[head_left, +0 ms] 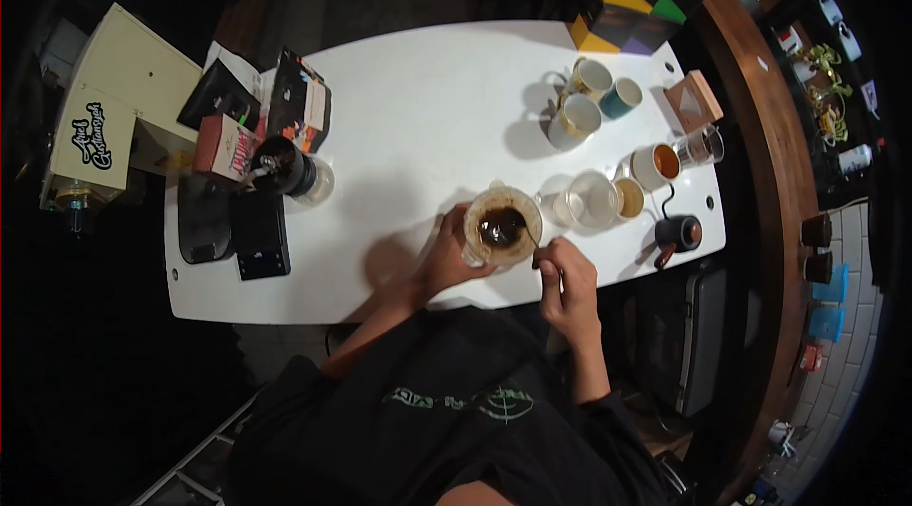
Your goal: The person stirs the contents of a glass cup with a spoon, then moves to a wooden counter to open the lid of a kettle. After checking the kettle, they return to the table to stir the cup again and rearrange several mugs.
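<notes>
A coffee dripper [472,221] with a light, stained lining and dark wet coffee [500,229] inside stands near the front edge of the white table. Curled round its left side, my left hand [448,257] steadies it, the thumb low on the front. My right hand [568,289] is closed on the handle of a thin spoon [532,238], whose far end reaches over the rim into the coffee and is hidden there. What lies under the dripper is mostly out of sight.
To the right are a clear plastic container [591,200], an orange-lined cup [655,167] and a gooseneck kettle [678,234]. Several mugs [576,122] sit farther back. At left stand a coffee grinder [280,169], boxes [302,99] and a black scale [262,238] on the white table [408,78].
</notes>
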